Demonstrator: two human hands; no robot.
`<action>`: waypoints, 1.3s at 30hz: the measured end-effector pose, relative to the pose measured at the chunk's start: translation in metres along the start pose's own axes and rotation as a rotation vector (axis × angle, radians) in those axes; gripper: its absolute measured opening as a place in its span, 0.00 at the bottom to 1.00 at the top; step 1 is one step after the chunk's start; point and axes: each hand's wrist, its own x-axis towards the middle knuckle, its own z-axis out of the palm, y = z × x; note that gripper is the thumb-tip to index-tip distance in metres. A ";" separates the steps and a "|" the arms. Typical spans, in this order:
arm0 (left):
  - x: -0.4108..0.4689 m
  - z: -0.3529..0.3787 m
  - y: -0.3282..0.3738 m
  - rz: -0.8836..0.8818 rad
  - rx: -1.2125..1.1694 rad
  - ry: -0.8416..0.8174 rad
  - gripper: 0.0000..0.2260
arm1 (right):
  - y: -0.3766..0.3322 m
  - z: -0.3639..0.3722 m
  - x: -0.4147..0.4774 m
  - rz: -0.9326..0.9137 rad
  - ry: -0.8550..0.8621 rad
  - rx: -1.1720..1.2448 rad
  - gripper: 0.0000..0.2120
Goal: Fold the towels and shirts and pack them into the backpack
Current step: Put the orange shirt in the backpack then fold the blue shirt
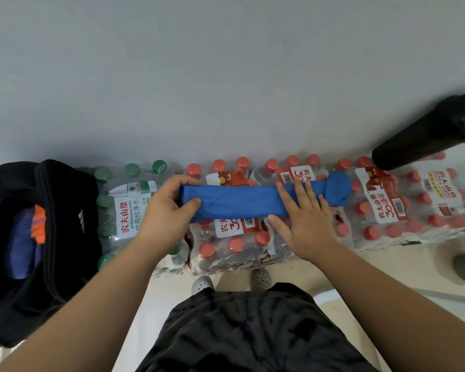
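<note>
Centrally, a blue towel [242, 201], rolled into a long bar, is laid across shrink-wrapped bottle packs [236, 245], which are used as a work surface. Its left end is gripped by the left hand [169, 208], thumb in front and fingers curled over, apparently to keep the roll tight. It is pressed down by the right hand [304, 224], fingers straight, nothing grasped. At the frame's left the black backpack [73, 200] is stood open, fabric already inside, presumably for easy loading.
</note>
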 end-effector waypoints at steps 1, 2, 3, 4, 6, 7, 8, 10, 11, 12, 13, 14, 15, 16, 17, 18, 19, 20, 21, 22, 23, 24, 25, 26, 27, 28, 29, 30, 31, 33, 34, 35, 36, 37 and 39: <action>0.002 -0.003 0.001 0.012 0.027 0.063 0.15 | 0.006 -0.001 0.000 0.023 0.027 0.019 0.41; 0.005 -0.005 0.001 0.025 0.064 0.123 0.16 | 0.012 -0.001 0.000 0.040 0.036 0.033 0.42; 0.007 -0.007 0.002 0.038 0.098 0.177 0.16 | 0.018 0.000 -0.001 0.040 0.032 0.040 0.43; 0.009 -0.007 0.005 0.047 0.131 0.219 0.16 | 0.024 0.002 -0.002 0.026 0.026 0.042 0.44; 0.009 0.001 0.014 0.062 0.177 0.284 0.16 | 0.034 0.006 -0.005 -0.009 0.021 0.060 0.45; 0.008 0.007 0.020 0.077 0.191 0.305 0.16 | 0.037 0.008 -0.007 -0.015 0.023 0.082 0.45; 0.006 0.016 0.029 0.105 0.201 0.317 0.16 | 0.040 0.008 -0.009 -0.010 0.031 0.122 0.46; 0.002 0.036 0.048 0.180 0.227 0.293 0.17 | 0.044 0.006 -0.013 0.020 0.043 0.256 0.49; 0.001 0.049 0.058 0.222 0.249 0.261 0.17 | 0.046 0.003 -0.015 0.034 0.041 0.339 0.50; -0.001 0.062 0.068 0.264 0.276 0.223 0.17 | 0.049 0.000 -0.016 0.041 0.040 0.427 0.49; -0.001 0.077 0.077 0.304 0.302 0.183 0.17 | 0.053 -0.004 -0.017 0.040 0.043 0.513 0.47; -0.001 0.094 0.085 0.340 0.321 0.145 0.16 | 0.060 -0.008 -0.018 0.034 0.046 0.595 0.44; 0.000 0.111 0.092 0.368 0.343 0.114 0.15 | 0.067 -0.012 -0.019 0.023 0.047 0.673 0.41; 0.002 0.129 0.098 0.390 0.376 0.085 0.14 | 0.076 -0.015 -0.019 0.012 0.047 0.750 0.39; 0.004 0.147 0.102 0.407 0.424 0.053 0.13 | 0.085 -0.018 -0.019 0.003 0.039 0.837 0.35; 0.007 0.165 0.104 0.423 0.479 0.016 0.13 | 0.093 -0.022 -0.019 0.000 0.014 0.948 0.32; 0.009 0.183 0.105 0.435 0.532 -0.020 0.14 | 0.101 -0.026 -0.019 0.002 -0.025 1.080 0.29; 0.012 0.199 0.104 0.445 0.579 -0.051 0.14 | 0.108 -0.029 -0.018 0.004 -0.067 1.209 0.27; 0.014 0.215 0.102 0.449 0.623 -0.077 0.15 | 0.116 -0.031 -0.015 0.005 -0.104 1.314 0.26; 0.016 0.229 0.099 0.439 0.668 -0.100 0.15 | 0.123 -0.031 -0.012 0.005 -0.135 1.393 0.24; 0.018 0.243 0.096 0.419 0.709 -0.116 0.14 | 0.130 -0.031 -0.008 0.003 -0.165 1.454 0.23; 0.019 0.254 0.093 0.391 0.737 -0.129 0.13 | 0.137 -0.031 -0.004 0.000 -0.192 1.507 0.21; 0.020 0.264 0.091 0.361 0.744 -0.139 0.13 | 0.142 -0.031 -0.001 -0.005 -0.213 1.539 0.20; 0.019 0.271 0.090 0.335 0.732 -0.149 0.15 | 0.146 -0.033 0.002 -0.013 -0.228 1.551 0.19; 0.018 0.276 0.088 0.316 0.714 -0.164 0.17 | 0.149 -0.035 0.005 -0.017 -0.246 1.540 0.18; 0.016 0.279 0.086 0.303 0.700 -0.179 0.18 | 0.152 -0.037 0.007 -0.020 -0.267 1.521 0.16; 0.014 0.280 0.085 0.291 0.696 -0.192 0.18 | 0.154 -0.038 0.010 -0.029 -0.285 1.478 0.14; 0.011 0.279 0.083 0.280 0.695 -0.201 0.17 | 0.154 -0.037 0.013 -0.049 -0.290 1.429 0.12; 0.008 0.278 0.081 0.278 0.688 -0.201 0.15 | 0.155 -0.036 0.016 -0.062 -0.290 1.385 0.11; 0.003 0.271 0.076 0.319 0.678 -0.157 0.11 | 0.155 -0.033 0.021 -0.034 -0.269 1.389 0.10; 0.001 0.266 0.073 0.365 0.700 -0.109 0.10 | 0.155 -0.032 0.023 -0.004 -0.249 1.427 0.09; 0.000 0.261 0.070 0.421 0.756 -0.053 0.09 | 0.156 -0.031 0.025 0.034 -0.238 1.471 0.08; -0.001 0.256 0.067 0.481 0.841 -0.002 0.10 | 0.157 -0.030 0.026 0.075 -0.242 1.527 0.06; -0.001 0.253 0.064 0.530 0.931 0.031 0.12 | 0.158 -0.031 0.027 0.109 -0.259 1.585 0.05; -0.003 0.250 0.059 0.542 1.078 -0.028 0.21 | 0.160 -0.033 0.028 0.142 -0.306 1.663 0.05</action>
